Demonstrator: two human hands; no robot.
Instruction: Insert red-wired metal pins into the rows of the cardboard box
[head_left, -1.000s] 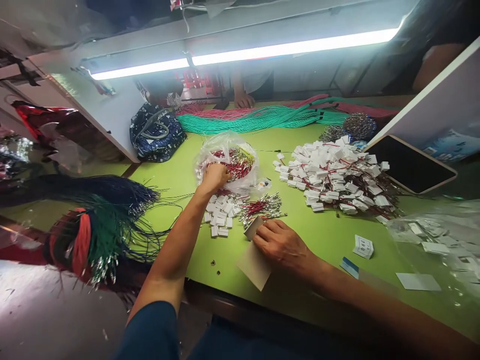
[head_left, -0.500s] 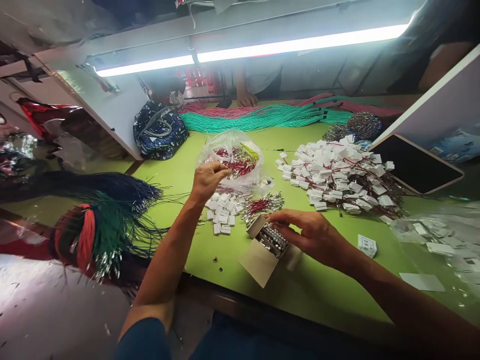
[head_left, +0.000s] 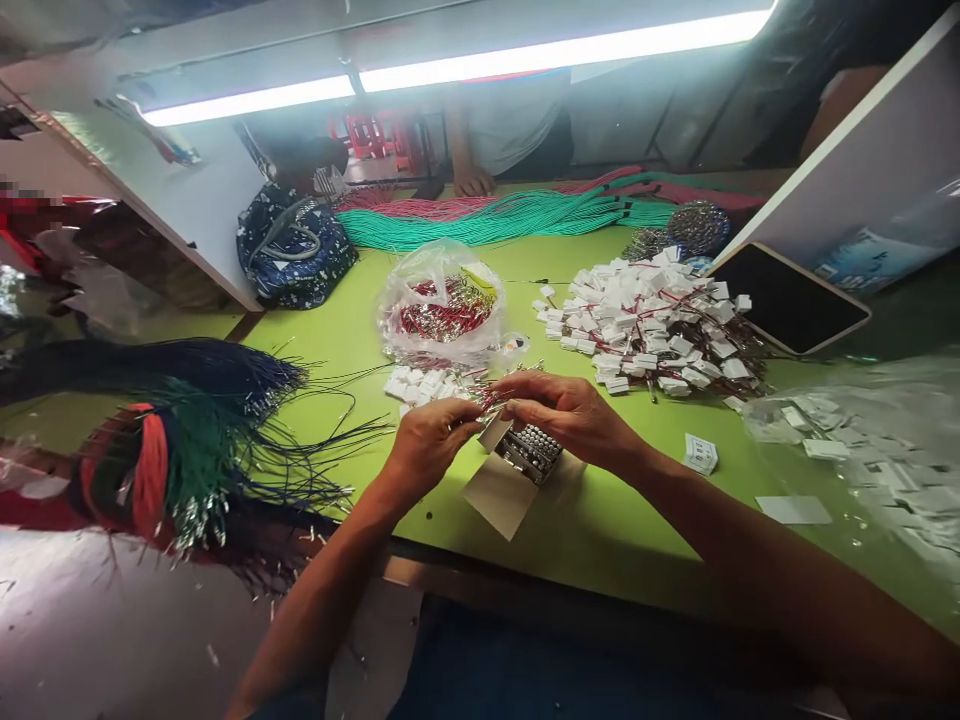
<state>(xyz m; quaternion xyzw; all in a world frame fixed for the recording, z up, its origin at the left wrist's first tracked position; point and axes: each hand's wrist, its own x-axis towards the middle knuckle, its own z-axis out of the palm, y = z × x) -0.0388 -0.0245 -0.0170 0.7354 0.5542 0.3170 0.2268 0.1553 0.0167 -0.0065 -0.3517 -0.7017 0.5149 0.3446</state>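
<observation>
My left hand (head_left: 433, 440) is closed in a pinch, its fingertips close to those of my right hand (head_left: 561, 412) above the edge of a small cardboard box (head_left: 501, 497). The right hand is pinched too. Whatever sits between the fingertips is too small to make out. Inside the open box lie rows of small silvery round pieces (head_left: 536, 445). Behind the hands, partly covered by them, are white rectangular tags (head_left: 424, 382) and short red cords with metal ends. A clear plastic bag (head_left: 390, 318) holding more red cords (head_left: 450, 310) stands further back.
White tags on red cords form a large heap (head_left: 645, 320) at right, near a dark tablet-like panel (head_left: 791, 300). Green and pink cords (head_left: 480, 225) stretch across the back, by another person's hand (head_left: 474, 181). Blue and green cord bundles (head_left: 195, 450) hang over the left edge.
My left hand has come down and right from beside the plastic bag, toward the box. My right hand has shifted up and left off the silvery pieces, so both hands now meet. The view has shifted slightly.
</observation>
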